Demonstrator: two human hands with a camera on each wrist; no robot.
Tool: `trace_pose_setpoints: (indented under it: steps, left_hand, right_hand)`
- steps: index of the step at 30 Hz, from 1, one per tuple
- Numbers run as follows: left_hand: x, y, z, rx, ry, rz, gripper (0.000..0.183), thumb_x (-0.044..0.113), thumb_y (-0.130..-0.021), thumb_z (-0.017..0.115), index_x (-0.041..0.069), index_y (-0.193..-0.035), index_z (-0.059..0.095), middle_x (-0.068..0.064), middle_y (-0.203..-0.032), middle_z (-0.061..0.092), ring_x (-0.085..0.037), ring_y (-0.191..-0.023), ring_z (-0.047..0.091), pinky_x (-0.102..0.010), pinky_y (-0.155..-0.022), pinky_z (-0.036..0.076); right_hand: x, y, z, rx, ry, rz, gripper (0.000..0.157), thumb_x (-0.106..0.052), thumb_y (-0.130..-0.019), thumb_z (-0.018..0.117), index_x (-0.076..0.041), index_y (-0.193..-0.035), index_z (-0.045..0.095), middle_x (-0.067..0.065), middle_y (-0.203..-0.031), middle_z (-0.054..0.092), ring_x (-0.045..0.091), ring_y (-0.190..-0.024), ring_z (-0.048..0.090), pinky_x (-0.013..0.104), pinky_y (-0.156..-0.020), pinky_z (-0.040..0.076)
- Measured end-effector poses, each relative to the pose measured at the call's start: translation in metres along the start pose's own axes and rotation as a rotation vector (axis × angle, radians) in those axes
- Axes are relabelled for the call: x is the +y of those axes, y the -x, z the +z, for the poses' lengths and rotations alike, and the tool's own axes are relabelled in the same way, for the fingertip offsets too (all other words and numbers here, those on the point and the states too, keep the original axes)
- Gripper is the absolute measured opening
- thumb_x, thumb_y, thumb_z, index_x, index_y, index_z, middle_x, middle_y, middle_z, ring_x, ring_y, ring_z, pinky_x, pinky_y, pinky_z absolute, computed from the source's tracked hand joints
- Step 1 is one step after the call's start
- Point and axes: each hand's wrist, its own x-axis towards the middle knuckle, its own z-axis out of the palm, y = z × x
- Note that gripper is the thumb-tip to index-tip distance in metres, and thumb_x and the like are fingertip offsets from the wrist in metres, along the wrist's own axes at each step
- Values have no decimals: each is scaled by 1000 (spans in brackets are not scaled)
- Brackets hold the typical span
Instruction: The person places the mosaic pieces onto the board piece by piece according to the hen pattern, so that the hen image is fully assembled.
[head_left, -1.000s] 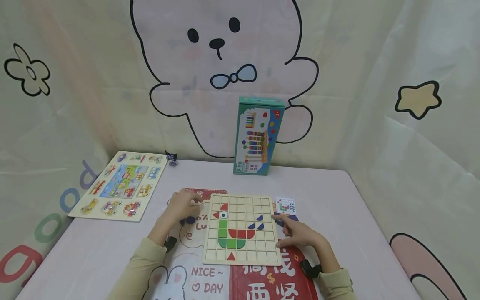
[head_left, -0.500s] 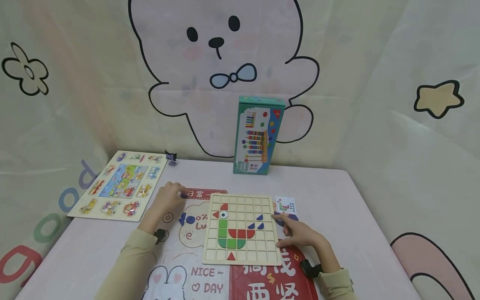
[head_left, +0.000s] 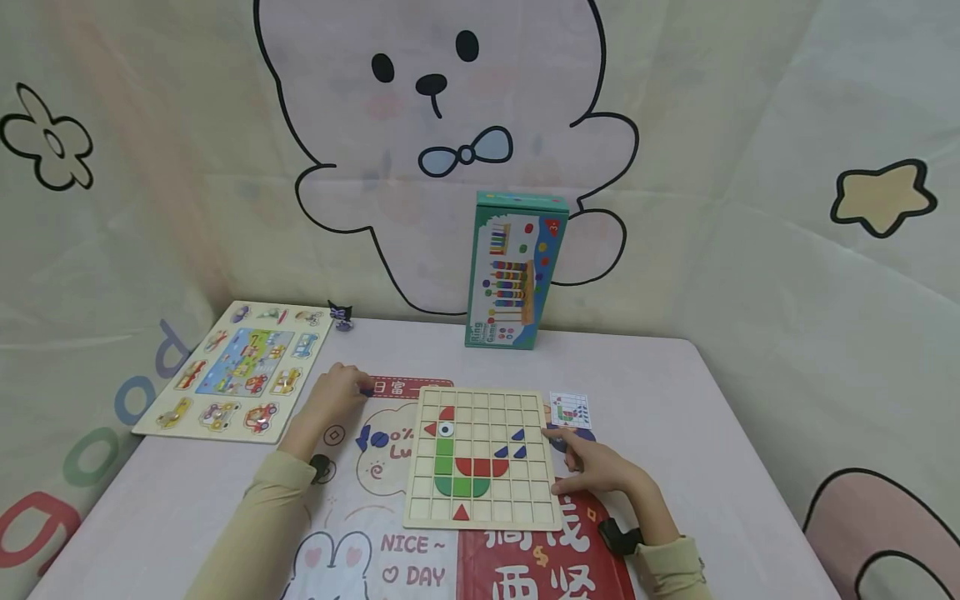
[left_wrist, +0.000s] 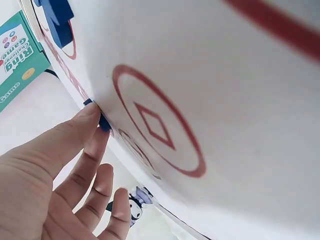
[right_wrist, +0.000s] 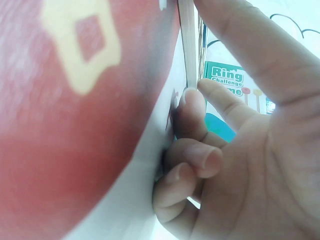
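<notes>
My left hand (head_left: 336,398) is at the mat's upper left; its thumb and index finger pinch a small blue block (left_wrist: 104,121) at the mat's surface. The block's full shape is covered by the fingertips. A wooden grid board (head_left: 498,408) lies flat in the middle, bearing red, green and blue pieces and a round eye piece (head_left: 446,429) in a bird-like pattern. Against the board's right edge rest the index finger and thumb of my right hand (head_left: 596,465). Its other fingers are curled beneath, as the right wrist view shows.
Loose blue pieces (head_left: 380,439) lie left of the board on the printed mat (head_left: 412,558). A small pattern card (head_left: 570,411) is at its upper right. Farther back are a vehicle puzzle board (head_left: 180,425), a small dark figurine (head_left: 341,316) and an upright green game box (head_left: 513,271).
My left hand has moved left and away from the grid board to the mat's upper left, where it now pinches a blue block. The right hand stays at the board's edge.
</notes>
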Motion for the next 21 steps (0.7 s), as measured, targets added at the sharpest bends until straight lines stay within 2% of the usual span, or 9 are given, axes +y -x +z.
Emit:
trace_pose_setpoints:
  steps: [8, 15, 21]
  left_hand:
    - [-2, 2, 0, 13, 5, -11, 22, 8, -75, 71, 9, -97, 71, -7, -89, 67, -25, -85, 54, -44, -76, 43]
    - [4, 3, 0, -11, 20, -47, 20, 13, -76, 72, 9, -96, 71, -7, -88, 66, -25, -86, 54, -44, -79, 43]
    - [11, 6, 3, 6, 12, -23, 19, 16, -75, 73, 10, -93, 72, -4, -82, 65, -22, -80, 53, -41, -74, 43]
  right_hand:
    - [0, 0, 0, 4, 10, -11, 85, -44, -69, 77, -20, -141, 38, 3, -78, 45, 10, -63, 38, 22, -52, 33]
    - [-1, 1, 0, 3, 6, -5, 85, -43, -69, 77, -20, -141, 38, 4, -78, 45, 10, -62, 38, 23, -52, 33]
    - [-2, 2, 0, 5, 5, -4, 85, -43, -69, 77, -20, -141, 38, 4, -77, 45, 10, -62, 38, 22, -52, 33]
